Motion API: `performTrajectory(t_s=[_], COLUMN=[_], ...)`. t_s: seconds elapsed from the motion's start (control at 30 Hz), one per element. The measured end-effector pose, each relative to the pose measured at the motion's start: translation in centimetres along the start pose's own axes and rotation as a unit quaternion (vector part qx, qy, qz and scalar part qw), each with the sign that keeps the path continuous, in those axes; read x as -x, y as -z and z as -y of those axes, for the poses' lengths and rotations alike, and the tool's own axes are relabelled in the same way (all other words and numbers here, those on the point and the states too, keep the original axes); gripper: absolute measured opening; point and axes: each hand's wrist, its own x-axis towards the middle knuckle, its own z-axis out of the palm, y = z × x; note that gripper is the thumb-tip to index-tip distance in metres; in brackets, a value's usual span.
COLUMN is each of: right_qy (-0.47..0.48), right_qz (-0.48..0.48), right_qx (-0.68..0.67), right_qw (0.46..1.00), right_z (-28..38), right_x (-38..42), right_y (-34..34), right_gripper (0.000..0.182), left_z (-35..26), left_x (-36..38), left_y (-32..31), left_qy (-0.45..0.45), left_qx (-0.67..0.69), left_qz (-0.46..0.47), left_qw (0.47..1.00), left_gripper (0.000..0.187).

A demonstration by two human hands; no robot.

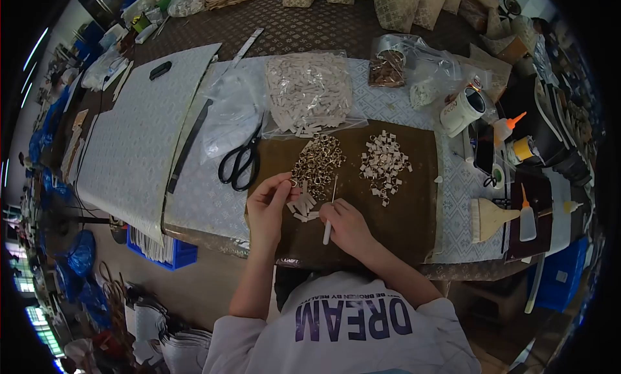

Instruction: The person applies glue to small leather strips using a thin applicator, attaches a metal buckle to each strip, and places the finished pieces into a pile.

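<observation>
My left hand (266, 203) pinches a small metal ring (294, 182) between thumb and fingertips. In my right hand (348, 224) is a slim tool with a white handle (326, 234); its thin metal shaft points away from me. Between and beyond the hands lies a pile of brass-coloured metal rings (318, 159). Loose pale strips (301, 209) lie just right of my left fingers. Farther right is a heap of small pale tabs (383, 164), some with metal showing. All of this rests on a brown mat (414, 228).
Black-handled scissors (240, 164) lie left of the mat. Behind it sits a clear bag of pale strips (309, 93). To the right are a white can (462, 111), an orange-tipped bottle (508, 127), a wide brush (493, 220) and another glue bottle (527, 222).
</observation>
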Motion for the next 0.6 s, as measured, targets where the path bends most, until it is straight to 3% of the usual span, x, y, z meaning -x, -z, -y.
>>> performTrajectory(t_s=[0.03, 0.13, 0.23, 0.27, 0.43, 0.6], right_qy=[0.000, -0.138, -0.198, -0.210, -0.261, -0.264], right_qz=[0.003, 0.035, -0.084, -0.075, -0.081, -0.083], right_qx=[-0.002, -0.116, -0.337, -0.365, -0.413, -0.422], right_qw=[1.000, 0.983, 0.917, 0.904, 0.869, 0.863], right_z=[-0.2, 0.1, -0.1, 0.0, 0.5, 0.4], right_x=[-0.1, -0.5, -0.2, -0.2, 0.5, 1.2], right_y=[0.1, 1.2, 1.0, 1.9, 3.6, 4.2], right_gripper=[0.020, 0.021, 0.020, 0.018, 0.020, 0.019], left_z=[0.1, 0.5, 1.0, 1.3, 2.5, 2.1], left_x=[0.3, 1.3, 2.3, 2.5, 2.8, 3.1], left_y=[0.2, 0.5, 0.2, 0.0, -1.0, -2.0], left_qy=[0.009, 0.040, 0.079, 0.081, 0.081, 0.165], left_qx=[0.003, 0.008, 0.003, -0.002, -0.038, 0.038], left_qz=[0.012, 0.057, 0.103, 0.116, 0.182, 0.206], left_qw=[1.000, 0.998, 0.992, 0.990, 0.979, 0.964], left_gripper=[0.016, 0.016, 0.015, 0.015, 0.016, 0.019])
